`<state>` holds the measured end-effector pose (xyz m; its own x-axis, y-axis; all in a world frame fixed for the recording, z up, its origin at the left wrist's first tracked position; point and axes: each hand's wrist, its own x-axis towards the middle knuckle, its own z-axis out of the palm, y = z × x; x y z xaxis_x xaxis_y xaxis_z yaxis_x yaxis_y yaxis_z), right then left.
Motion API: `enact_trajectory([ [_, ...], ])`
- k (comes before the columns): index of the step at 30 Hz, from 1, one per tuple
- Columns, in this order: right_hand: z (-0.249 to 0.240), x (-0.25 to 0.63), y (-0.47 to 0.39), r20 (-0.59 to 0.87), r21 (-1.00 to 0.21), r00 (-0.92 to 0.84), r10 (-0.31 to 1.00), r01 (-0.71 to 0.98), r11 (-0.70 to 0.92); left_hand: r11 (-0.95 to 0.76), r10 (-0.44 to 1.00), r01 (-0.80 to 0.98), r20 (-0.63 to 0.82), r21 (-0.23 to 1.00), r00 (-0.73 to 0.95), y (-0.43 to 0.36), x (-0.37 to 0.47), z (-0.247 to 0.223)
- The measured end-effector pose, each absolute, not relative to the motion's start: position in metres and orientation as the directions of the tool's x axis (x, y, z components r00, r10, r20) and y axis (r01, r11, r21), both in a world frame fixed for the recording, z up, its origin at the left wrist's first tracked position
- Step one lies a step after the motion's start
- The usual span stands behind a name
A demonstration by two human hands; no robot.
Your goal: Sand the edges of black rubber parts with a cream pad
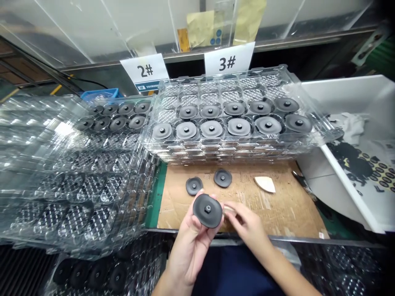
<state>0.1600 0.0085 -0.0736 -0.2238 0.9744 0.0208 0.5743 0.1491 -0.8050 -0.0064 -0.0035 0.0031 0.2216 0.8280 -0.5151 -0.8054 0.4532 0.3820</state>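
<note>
A black rounded disc with a small raised centre [207,210] is held up over the front edge of the cardboard, its centre knob facing the camera. My left hand [194,242] grips it by the rim from below and the left. Just right of the disc, my right hand [245,222] pinches a small pale piece [228,209] close to the disc's right rim. Two more black discs lie on the cardboard behind my hands, one at the left [194,186] and one near the middle [222,178]. A white pointed pad [264,184] rests farther right.
A stack of clear trays [191,146] with black discs stands behind the cardboard [277,213]. More clear trays [123,176] fill the left side. A white bin [352,205] with black pieces is at the right. Signs 2# [145,70] and 3# [228,61] stand at the back.
</note>
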Motion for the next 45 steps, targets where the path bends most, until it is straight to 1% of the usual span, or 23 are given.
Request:
enact_trajectory([
  [3,-0.064,0.156,0.011,0.006,-0.831,-0.271,0.962,0.534,0.156,0.442,0.84,-0.797,-0.502,0.411,0.207,-0.003,-0.007,0.001],
  [6,-0.031,0.153,0.023,0.012,-0.846,-0.188,0.982,0.522,0.11,0.433,0.852,-0.785,-0.486,0.442,0.197,-0.004,-0.004,0.001],
  [8,0.002,0.147,0.028,0.073,-0.859,-0.147,0.986,0.494,0.137,0.426,0.862,-0.767,-0.472,0.48,0.183,-0.005,-0.001,0.003],
  [9,0.018,0.142,0.028,0.15,-0.865,-0.156,0.976,0.458,0.206,0.428,0.864,-0.756,-0.47,0.495,0.181,-0.006,0.0,0.004],
  [10,0.032,0.137,0.027,0.225,-0.849,-0.215,0.95,0.435,0.3,0.433,0.863,-0.745,-0.472,0.507,0.18,-0.006,0.001,0.005],
  [11,0.044,0.131,0.026,0.265,-0.838,-0.284,0.921,0.404,0.366,0.441,0.859,-0.735,-0.479,0.514,0.181,-0.007,0.001,0.006],
  [13,0.057,0.123,0.026,0.244,-0.835,-0.443,0.863,0.357,0.419,0.45,0.849,-0.723,-0.502,0.524,0.165,-0.008,0.0,0.007],
  [15,0.06,0.118,0.028,0.194,-0.832,-0.515,0.835,0.365,0.418,0.446,0.849,-0.713,-0.508,0.541,0.146,-0.008,-0.001,0.008],
  [16,0.06,0.117,0.03,0.212,-0.812,-0.494,0.843,0.391,0.434,0.445,0.851,-0.705,-0.506,0.553,0.14,-0.008,-0.002,0.009],
  [18,0.057,0.115,0.031,0.324,-0.749,-0.394,0.86,0.448,0.487,0.45,0.853,-0.69,-0.501,0.567,0.144,-0.009,-0.003,0.01],
  [19,0.056,0.116,0.03,0.369,-0.73,-0.376,0.85,0.448,0.516,0.454,0.851,-0.69,-0.503,0.564,0.149,-0.009,-0.003,0.011],
  [21,0.055,0.117,0.025,0.396,-0.738,-0.42,0.817,0.385,0.555,0.453,0.846,-0.705,-0.513,0.546,0.146,-0.009,-0.006,0.013],
  [23,0.055,0.118,0.021,0.368,-0.77,-0.484,0.794,0.32,0.552,0.44,0.847,-0.723,-0.514,0.532,0.137,-0.008,-0.008,0.015],
  [24,0.056,0.118,0.02,0.356,-0.778,-0.481,0.801,0.322,0.539,0.439,0.848,-0.72,-0.512,0.537,0.135,-0.007,-0.007,0.016],
  [27,0.058,0.116,0.024,0.394,-0.744,-0.351,0.849,0.421,0.519,0.463,0.856,-0.672,-0.49,0.578,0.168,-0.005,-0.002,0.02],
  [29,0.06,0.117,0.025,0.436,-0.719,-0.345,0.831,0.423,0.552,0.466,0.859,-0.663,-0.479,0.586,0.181,-0.005,0.0,0.024],
  [31,0.06,0.125,0.023,0.42,-0.736,-0.429,0.8,0.355,0.576,0.461,0.857,-0.682,-0.484,0.568,0.175,-0.005,-0.001,0.026],
  [33,0.058,0.138,0.018,0.342,-0.765,-0.508,0.79,0.337,0.548,0.464,0.849,-0.694,-0.5,0.551,0.17,-0.005,-0.005,0.027],
  [36,0.055,0.154,0.01,0.25,-0.749,-0.458,0.853,0.467,0.47,0.441,0.862,-0.705,-0.479,0.555,0.163,-0.003,-0.005,0.024],
  [38,0.055,0.157,0.007,0.294,-0.697,-0.384,0.875,0.54,0.471,0.418,0.877,-0.717,-0.453,0.558,0.159,-0.002,-0.003,0.021],
  [41,0.056,0.151,0.006,0.405,-0.643,-0.396,0.825,0.518,0.564,0.44,0.865,-0.734,-0.463,0.517,0.192,-0.003,0.0,0.019],
  [43,0.056,0.148,0.009,0.379,-0.687,-0.426,0.821,0.465,0.558,0.426,0.867,-0.752,-0.466,0.503,0.178,-0.005,0.0,0.018],
  [45,0.055,0.147,0.012,0.314,-0.742,-0.387,0.867,0.47,0.478,0.372,0.887,-0.767,-0.443,0.523,0.128,-0.007,-0.002,0.017],
])
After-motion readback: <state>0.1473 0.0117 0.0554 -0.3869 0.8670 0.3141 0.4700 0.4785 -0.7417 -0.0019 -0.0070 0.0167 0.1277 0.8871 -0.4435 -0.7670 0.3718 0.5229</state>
